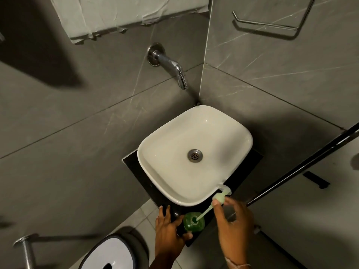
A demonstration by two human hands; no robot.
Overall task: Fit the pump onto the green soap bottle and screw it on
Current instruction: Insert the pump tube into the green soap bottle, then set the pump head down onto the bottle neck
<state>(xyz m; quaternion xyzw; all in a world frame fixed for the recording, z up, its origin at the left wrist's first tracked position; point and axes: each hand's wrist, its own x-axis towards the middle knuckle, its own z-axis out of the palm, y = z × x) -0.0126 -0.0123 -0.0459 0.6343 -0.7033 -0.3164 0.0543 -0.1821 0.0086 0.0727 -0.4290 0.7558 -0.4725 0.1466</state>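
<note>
The green soap bottle (192, 224) stands upright on the black counter (134, 167) in front of the sink, its neck open. My left hand (169, 230) wraps around the bottle's left side and steadies it. My right hand (233, 228) pinches the pale pump (220, 197) by its collar, tilted, head pointing up and right over the sink's corner. The pump's dip tube slants down-left, and its tip sits in the bottle's mouth. The collar is well above the neck.
A white basin (240, 133) with a metal drain fills the counter; a chrome tap (174, 68) juts from the grey tiled wall above. A white-lidded bin (108, 255) stands at lower left. A dark glass-door frame (303, 166) runs diagonally at right.
</note>
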